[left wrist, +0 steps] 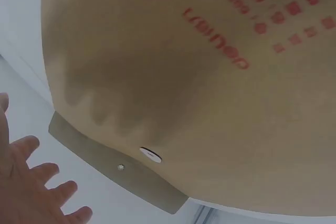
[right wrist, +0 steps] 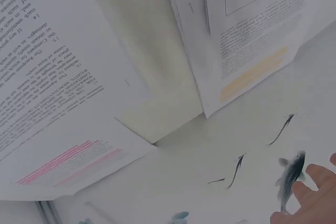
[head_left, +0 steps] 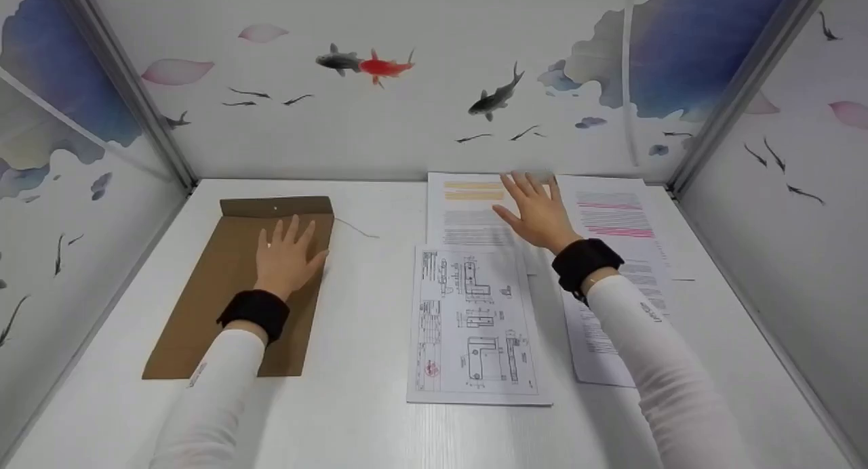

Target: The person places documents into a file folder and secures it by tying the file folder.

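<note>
My left hand (head_left: pixel 285 255), fingers spread, is held over the upper part of a brown paper document envelope (head_left: pixel 203 286), casting a shadow on it. The envelope's flap (head_left: pixel 275 207) is folded out at the far end, and a thin string (head_left: pixel 356 228) trails from its right corner. In the left wrist view, red printing (left wrist: pixel 215 40) and a white round button (left wrist: pixel 150 155) show on the envelope. My right hand (head_left: pixel 539 215), also with fingers spread, is above the far ends of two paper stacks, one with yellow highlighting (head_left: pixel 473 191), the other with pink (head_left: pixel 614 218).
A technical drawing (head_left: pixel 478 327) with a red stamp lies overlapping the near part of the yellow-highlighted stack. Everything lies on a white table (head_left: pixel 352 415). Printed panels with fish (head_left: pixel 495 102) enclose its back and sides, joined by grey metal posts (head_left: pixel 739 96).
</note>
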A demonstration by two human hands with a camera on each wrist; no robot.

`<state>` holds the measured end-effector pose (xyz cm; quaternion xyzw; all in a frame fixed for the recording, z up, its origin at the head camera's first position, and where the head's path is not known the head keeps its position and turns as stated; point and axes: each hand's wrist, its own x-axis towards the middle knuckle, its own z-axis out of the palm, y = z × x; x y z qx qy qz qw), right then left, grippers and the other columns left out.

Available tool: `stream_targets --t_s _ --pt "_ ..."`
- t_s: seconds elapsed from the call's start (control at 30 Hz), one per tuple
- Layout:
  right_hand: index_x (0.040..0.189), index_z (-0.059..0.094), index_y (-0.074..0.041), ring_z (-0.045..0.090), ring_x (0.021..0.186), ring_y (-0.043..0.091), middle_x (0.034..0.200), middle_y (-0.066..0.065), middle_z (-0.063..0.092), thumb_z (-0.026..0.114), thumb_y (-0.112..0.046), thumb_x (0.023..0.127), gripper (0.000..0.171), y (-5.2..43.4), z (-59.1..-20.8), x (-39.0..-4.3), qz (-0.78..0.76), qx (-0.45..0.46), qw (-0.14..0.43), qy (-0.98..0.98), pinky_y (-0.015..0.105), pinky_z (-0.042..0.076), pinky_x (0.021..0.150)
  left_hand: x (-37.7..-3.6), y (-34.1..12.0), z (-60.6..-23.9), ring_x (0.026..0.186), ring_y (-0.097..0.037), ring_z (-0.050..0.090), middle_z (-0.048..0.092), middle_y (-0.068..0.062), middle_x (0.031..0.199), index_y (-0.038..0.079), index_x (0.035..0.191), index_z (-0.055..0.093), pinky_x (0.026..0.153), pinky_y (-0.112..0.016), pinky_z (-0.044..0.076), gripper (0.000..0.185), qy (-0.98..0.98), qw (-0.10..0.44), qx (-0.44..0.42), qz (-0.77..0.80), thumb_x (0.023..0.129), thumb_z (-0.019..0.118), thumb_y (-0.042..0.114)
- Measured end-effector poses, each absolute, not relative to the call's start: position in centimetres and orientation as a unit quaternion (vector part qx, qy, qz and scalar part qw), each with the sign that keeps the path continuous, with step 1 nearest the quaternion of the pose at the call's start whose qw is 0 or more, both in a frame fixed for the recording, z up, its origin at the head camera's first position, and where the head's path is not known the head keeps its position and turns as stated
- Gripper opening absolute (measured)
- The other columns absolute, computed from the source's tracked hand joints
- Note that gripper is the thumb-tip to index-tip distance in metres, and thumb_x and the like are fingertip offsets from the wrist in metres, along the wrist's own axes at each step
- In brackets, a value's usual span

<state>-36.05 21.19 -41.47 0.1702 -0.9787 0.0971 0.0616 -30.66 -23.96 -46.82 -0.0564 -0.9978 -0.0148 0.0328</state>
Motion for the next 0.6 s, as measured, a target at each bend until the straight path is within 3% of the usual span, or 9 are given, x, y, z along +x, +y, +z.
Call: stream_targets --t_s 0.17,0.43,0.6 --pt "0.164 0.023 -0.016 0.018 0.161 0.037 0.171 0.014 0.025 0.044 -0.048 0.108 0.069 19.5 -42.2 -35.2 0.093 0.201 0.047 -0.974 0.062 0.003 0.130 -28.1 -24.8 -47.7 0.153 -0.052 0.026 0.022 -0.029 0.167 0.010 0.163 0.025 0.124 -0.068 0.020 0.074 -0.999 0.010 -0.049 -0.014 0.105 0.045 0.052" --pt "0.163 0.026 -0.017 0.023 0.160 0.037 0.170 0.013 0.027 0.043 -0.049 0.107 0.067 16.3 -44.1 -33.5 0.078 0.267 0.029 -0.960 0.063 0.006 0.129 -24.0 -25.7 -48.1 0.151 -0.059 0.022 0.015 -0.035 0.166 0.005 0.163 0.022 0.121 -0.073 0.018 0.078 -0.995 -0.089 -0.023 -0.026 0.105 0.042 0.054" --pt "0.164 0.025 -0.018 0.023 0.160 0.036 0.171 0.011 0.027 0.042 -0.051 0.107 0.067 13.8 -45.2 -32.4 0.068 0.306 0.005 -0.950 0.061 0.006 0.130 -22.4 -25.7 -48.1 0.150 -0.060 0.022 0.016 -0.036 0.166 0.003 0.162 0.023 0.120 -0.074 0.020 0.080 -0.995 -0.097 -0.018 -0.030 0.104 0.042 0.056"
